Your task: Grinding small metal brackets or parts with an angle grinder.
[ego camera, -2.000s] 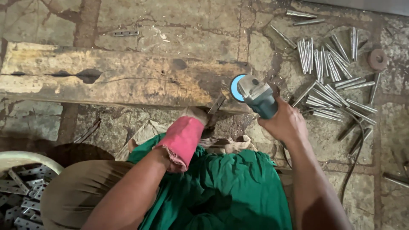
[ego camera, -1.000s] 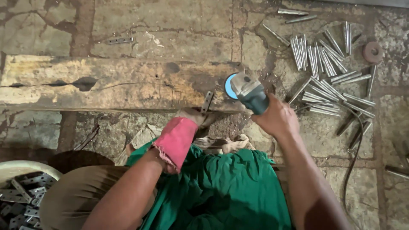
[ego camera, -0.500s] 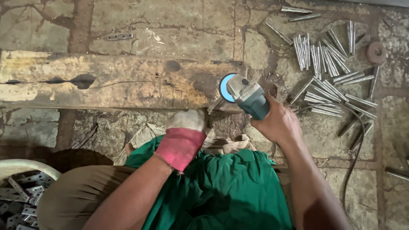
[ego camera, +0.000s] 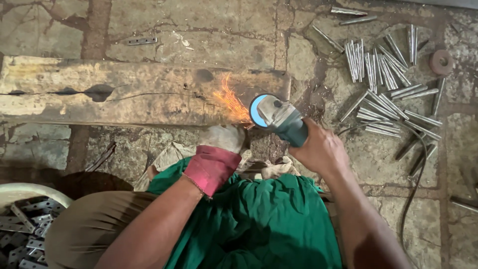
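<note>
Right hand (ego camera: 321, 149) gripping angle grinder (ego camera: 279, 119) fingers wrapped around its body, gloved left hand (ego camera: 221, 139) closing on a hidden workpiece at nine o'clock of the disc, sparks (ego camera: 229, 102) flying over wooden beam (ego camera: 124, 89), metal rods (ego camera: 383, 74) lying at two o'clock.

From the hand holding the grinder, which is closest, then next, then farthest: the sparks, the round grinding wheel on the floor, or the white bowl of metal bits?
From the right hand:
1. Sparks, just left, at the plank.
2. Round grinding wheel, upper right on the floor.
3. White bowl, far bottom left.
</note>
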